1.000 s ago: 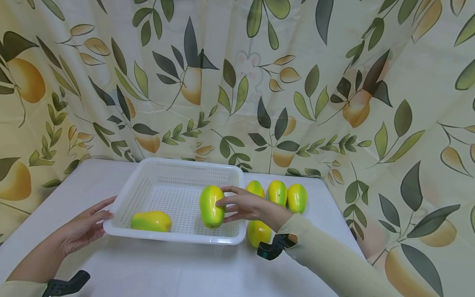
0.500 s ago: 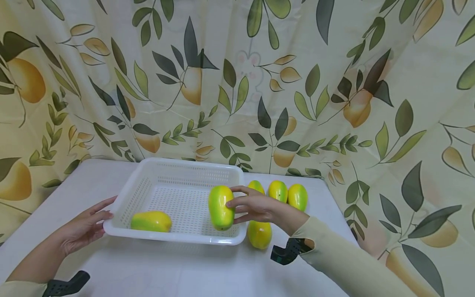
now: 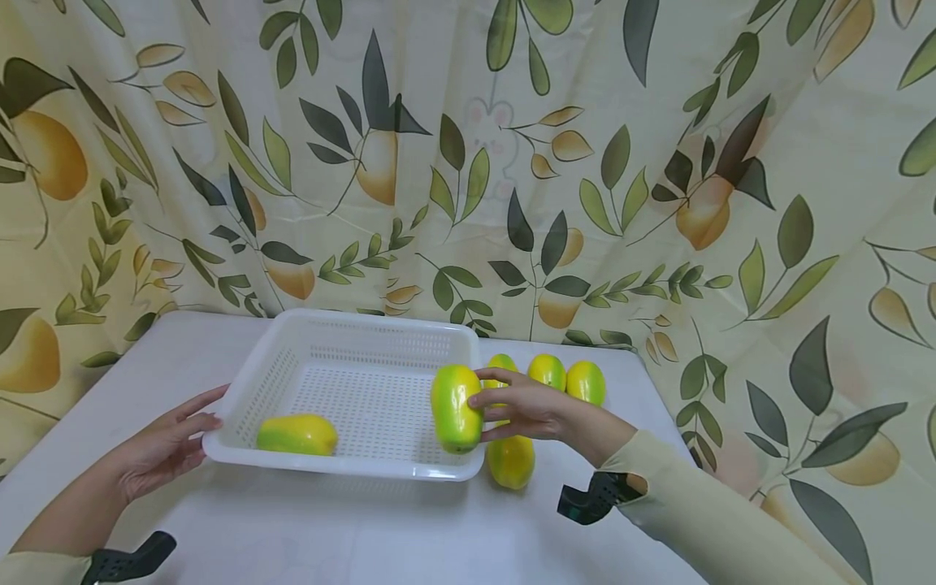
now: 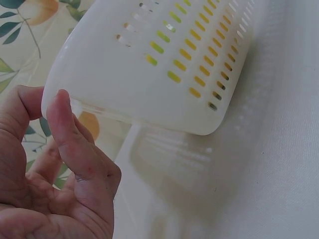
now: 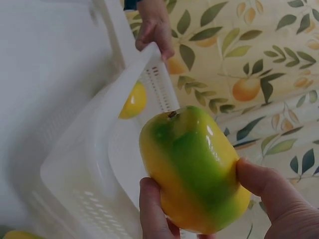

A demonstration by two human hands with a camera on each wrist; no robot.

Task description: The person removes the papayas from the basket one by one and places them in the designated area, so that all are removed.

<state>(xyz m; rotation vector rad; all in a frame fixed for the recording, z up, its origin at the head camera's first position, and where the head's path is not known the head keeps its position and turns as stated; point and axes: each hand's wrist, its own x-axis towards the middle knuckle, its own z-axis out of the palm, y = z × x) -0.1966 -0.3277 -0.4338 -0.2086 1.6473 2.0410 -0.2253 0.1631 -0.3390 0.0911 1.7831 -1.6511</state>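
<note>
My right hand [image 3: 522, 406] grips a green-and-yellow mango [image 3: 455, 410] above the right end of a white perforated plastic basket [image 3: 336, 465]. In the right wrist view the held mango [image 5: 192, 169] shows its dark stem end, with thumb and fingers on opposite sides. The left hand [image 3: 164, 447] pinches the basket's left rim, and the left wrist view shows its fingertips [image 4: 62, 102] at that edge. Inside the basket, at the front left, another mango [image 3: 296, 435] lies on its side.
Right of the basket, several mangoes sit on the white-covered table [image 3: 307, 528], among them a front one [image 3: 511, 463] and a far-right one [image 3: 586, 383]. Behind the table hangs a leaf-and-fruit patterned curtain [image 3: 468, 244].
The right hand has moved to the right with its mango, from over the basket's interior to near its right rim. The left hand and basket stay where they were.
</note>
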